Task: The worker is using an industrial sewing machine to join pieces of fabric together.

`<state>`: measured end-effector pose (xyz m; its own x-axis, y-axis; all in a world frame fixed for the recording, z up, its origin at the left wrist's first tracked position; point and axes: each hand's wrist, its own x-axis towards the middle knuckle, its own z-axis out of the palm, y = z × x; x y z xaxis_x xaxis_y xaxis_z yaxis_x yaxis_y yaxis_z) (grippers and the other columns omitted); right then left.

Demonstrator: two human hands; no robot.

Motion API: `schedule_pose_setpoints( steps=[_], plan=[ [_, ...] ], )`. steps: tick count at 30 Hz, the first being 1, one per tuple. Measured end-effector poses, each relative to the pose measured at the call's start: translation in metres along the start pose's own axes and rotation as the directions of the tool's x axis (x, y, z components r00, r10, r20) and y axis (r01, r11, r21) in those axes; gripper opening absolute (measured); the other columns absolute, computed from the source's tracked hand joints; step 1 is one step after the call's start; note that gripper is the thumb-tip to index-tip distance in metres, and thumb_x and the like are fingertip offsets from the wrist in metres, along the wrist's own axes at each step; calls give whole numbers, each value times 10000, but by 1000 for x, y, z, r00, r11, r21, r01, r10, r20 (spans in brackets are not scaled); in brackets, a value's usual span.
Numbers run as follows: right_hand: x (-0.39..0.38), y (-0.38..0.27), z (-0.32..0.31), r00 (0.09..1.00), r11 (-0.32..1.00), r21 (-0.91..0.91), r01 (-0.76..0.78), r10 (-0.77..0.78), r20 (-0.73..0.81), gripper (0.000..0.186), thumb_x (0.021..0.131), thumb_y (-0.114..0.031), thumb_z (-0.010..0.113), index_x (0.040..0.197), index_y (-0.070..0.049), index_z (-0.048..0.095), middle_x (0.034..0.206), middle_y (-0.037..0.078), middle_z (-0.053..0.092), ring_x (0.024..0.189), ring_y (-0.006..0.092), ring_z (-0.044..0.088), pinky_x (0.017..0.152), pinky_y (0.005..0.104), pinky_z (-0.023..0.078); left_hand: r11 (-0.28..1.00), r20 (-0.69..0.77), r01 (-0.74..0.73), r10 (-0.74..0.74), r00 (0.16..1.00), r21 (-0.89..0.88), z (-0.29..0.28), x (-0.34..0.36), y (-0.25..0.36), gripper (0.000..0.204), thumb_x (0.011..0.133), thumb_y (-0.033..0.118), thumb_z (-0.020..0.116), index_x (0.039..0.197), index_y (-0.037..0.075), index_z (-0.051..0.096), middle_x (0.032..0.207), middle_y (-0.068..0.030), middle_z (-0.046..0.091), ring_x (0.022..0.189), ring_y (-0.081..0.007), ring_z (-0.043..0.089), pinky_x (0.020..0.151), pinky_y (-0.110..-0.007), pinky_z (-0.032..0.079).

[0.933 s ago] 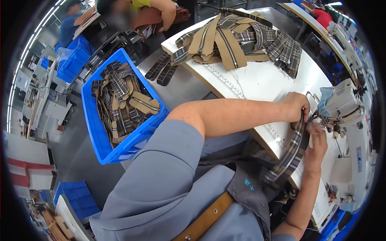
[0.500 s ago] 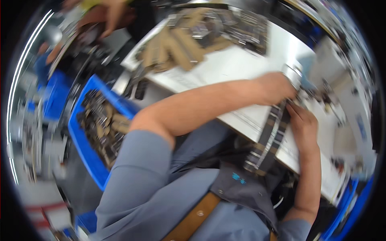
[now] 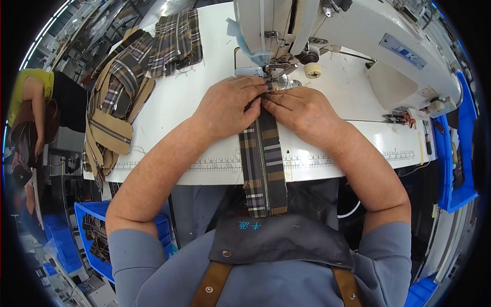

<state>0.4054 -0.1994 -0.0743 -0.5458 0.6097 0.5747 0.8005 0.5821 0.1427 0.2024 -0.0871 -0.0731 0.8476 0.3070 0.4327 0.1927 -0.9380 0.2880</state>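
Note:
Under the needle area of a white sewing machine [image 3: 279, 69] lies the far end of a plaid fabric strip [image 3: 263, 163] with a metal zipper down its middle. My left hand [image 3: 230, 105] is closed on the strip's far end from the left, thumb and fingers pinching the cloth. From the right, my right hand [image 3: 302, 112] pinches the same end, its fingertips nearly meeting the left ones. The strip's near end hangs over the table's front edge onto my dark apron [image 3: 281, 235]. My fingers hide the cloth right at the presser foot.
Plaid zippered pieces [image 3: 176, 41] and tan-backed ones [image 3: 110, 130] pile up on the white table [image 3: 169, 112] at left. Red-handled snips [image 3: 401, 119] lie at right. Blue bins [image 3: 166, 230] stand below left, with another blue bin [image 3: 463, 197] at right. A person [image 3: 38, 102] is far left.
The view has swung toward the sewing machine and steadied. My hands, blurred before, now both press the strip's far end near the needle; the strip lies straight toward me.

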Motion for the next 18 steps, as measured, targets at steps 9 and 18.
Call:
schedule_pose_setpoints(
  steps=[9, 18],
  plan=[
    [0, 2, 6, 1000, 1000, 3, -10, 11, -19, 253, 769, -84, 678, 999, -2, 744, 1005, 102, 748, 948, 235, 725, 832, 349, 613, 1000, -11, 10, -10, 1000, -22, 1, 3, -6, 356, 867, 67, 663, 1208, -7, 729, 1297, -142, 710, 1210, -319, 665, 1043, -412, 533],
    [3, 0, -2, 978, 977, 52, -209, 210, -15, 223, 770, -169, 743, 954, -48, 783, 978, 60, 758, 890, 226, 692, 760, 377, 548, 999, 15, 25, -24, 1000, -48, 1, 2, -4, 375, 883, 65, 659, 1247, -10, 709, 1326, -137, 693, 1265, -323, 631, 1088, -418, 513]
  ],
)
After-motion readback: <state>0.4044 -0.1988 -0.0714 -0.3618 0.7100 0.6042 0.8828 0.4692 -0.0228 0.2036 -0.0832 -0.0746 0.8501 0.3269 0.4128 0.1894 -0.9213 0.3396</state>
